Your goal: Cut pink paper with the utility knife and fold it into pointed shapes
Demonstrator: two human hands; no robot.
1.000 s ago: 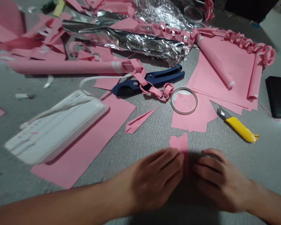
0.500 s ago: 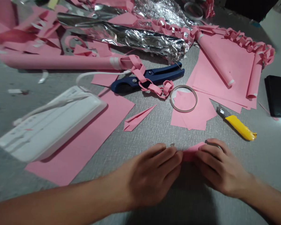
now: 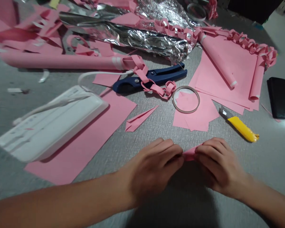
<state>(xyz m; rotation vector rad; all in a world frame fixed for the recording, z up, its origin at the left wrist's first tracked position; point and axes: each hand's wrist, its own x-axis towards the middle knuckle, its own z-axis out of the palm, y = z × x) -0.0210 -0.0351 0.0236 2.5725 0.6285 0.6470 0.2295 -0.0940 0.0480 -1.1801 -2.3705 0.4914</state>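
Between my hands is a small piece of pink paper, mostly covered by my fingers. My left hand pinches its left end, and my right hand pinches the right end, with fingers curled over it. Just beyond them lies a folded, pointed pink paper. A thin tape ring rests on a few small pink paper pieces. To the right of these is a yellow box cutter with its blade end toward the papers.
A white power strip sits on a pink sheet at left. Behind are blue-handled shears, a long pink paper roll, crumpled foil and a pink paper chain. A black phone lies at the far right.
My hands have come slightly closer together, so less of the pink paper shows between them. My right hand's fingers have curled further over it. The things on the table stay put.
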